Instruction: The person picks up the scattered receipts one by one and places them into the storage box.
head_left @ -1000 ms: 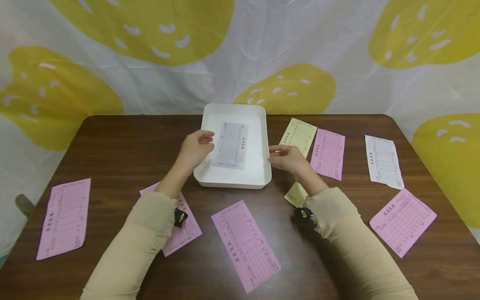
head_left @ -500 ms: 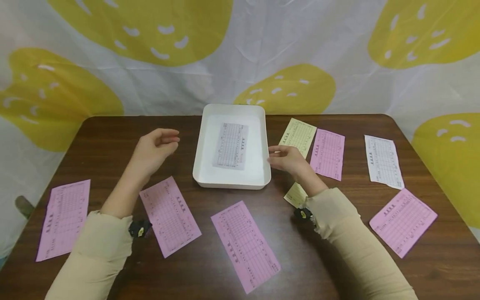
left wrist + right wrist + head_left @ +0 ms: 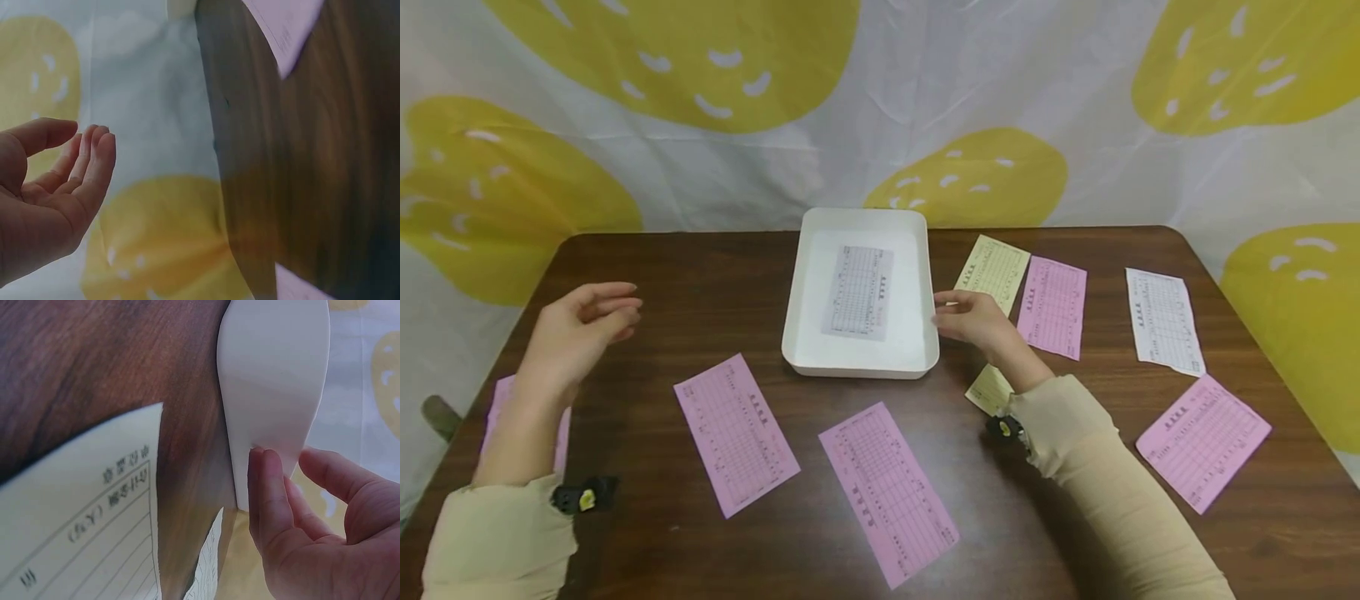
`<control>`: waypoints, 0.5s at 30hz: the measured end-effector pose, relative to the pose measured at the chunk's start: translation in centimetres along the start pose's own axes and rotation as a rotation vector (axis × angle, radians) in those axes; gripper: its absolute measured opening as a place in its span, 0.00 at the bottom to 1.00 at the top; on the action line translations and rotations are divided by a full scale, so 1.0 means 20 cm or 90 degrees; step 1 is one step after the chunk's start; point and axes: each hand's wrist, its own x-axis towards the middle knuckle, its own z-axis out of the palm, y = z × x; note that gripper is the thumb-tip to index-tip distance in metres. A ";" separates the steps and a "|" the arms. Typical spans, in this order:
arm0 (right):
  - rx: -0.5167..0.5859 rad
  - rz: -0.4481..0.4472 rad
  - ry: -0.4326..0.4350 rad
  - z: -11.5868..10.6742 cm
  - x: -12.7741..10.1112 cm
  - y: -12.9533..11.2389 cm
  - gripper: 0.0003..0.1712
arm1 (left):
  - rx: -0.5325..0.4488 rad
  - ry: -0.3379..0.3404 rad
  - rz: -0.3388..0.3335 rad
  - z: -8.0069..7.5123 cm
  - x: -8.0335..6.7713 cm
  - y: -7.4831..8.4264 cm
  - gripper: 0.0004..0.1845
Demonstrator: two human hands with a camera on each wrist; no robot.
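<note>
A dark wooden table (image 3: 685,275) stands before a white backdrop cloth (image 3: 850,108) printed with large yellow shapes. At the table's middle sits a white rectangular tray (image 3: 797,292), with one white printed slip (image 3: 857,292) lying flat inside it.

Pink printed slips are scattered over the tabletop: one front centre (image 3: 887,492), one to its left (image 3: 735,432), one at the far left edge partly hidden by the left forearm (image 3: 501,400), one at the near right (image 3: 1202,440) and one beside the tray's right (image 3: 1052,307). A pale yellow slip (image 3: 996,267) lies just left of that last pink one, a white slip (image 3: 1161,321) farther right, and a second yellow slip (image 3: 988,387) shows partly under the right wrist.

The person wears beige sleeves (image 3: 1105,467). The right hand (image 3: 973,321) rests at the tray's right wall, its straight fingers (image 3: 265,487) touching the white side. The left hand (image 3: 576,329) hangs in the air over the table's left part, well apart from the tray, fingers loosely relaxed and holding nothing, above the far-left pink slip.
</note>
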 end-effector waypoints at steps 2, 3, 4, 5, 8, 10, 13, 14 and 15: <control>-0.001 0.001 0.001 0.00 0.00 0.00 0.28 | -0.006 0.001 -0.005 -0.05 -0.02 -0.04 0.12; -0.001 0.001 0.001 0.00 0.00 0.00 0.28 | -0.012 0.004 -0.008 -0.08 -0.03 -0.05 0.13; -0.005 0.001 0.003 0.00 0.00 0.00 0.28 | -0.023 0.006 -0.009 -0.10 -0.04 -0.07 0.15; -0.007 0.000 0.004 0.00 0.00 0.00 0.28 | -0.033 0.009 -0.012 -0.12 -0.04 -0.10 0.17; -0.005 0.002 0.005 0.00 0.00 0.00 0.28 | -0.033 0.021 -0.031 -0.21 -0.02 -0.24 0.16; -0.003 0.002 0.004 0.00 0.00 0.00 0.28 | 0.001 0.038 -0.044 -0.26 0.01 -0.38 0.13; -0.001 0.002 0.003 0.00 0.00 0.01 0.28 | 0.069 0.073 -0.052 -0.35 0.07 -0.64 0.19; -0.003 0.002 0.003 0.00 0.00 0.01 0.28 | 0.090 0.089 -0.055 -0.37 0.08 -0.71 0.21; -0.004 0.002 0.003 0.00 0.00 0.01 0.28 | 0.108 0.100 -0.062 -0.39 0.08 -0.76 0.23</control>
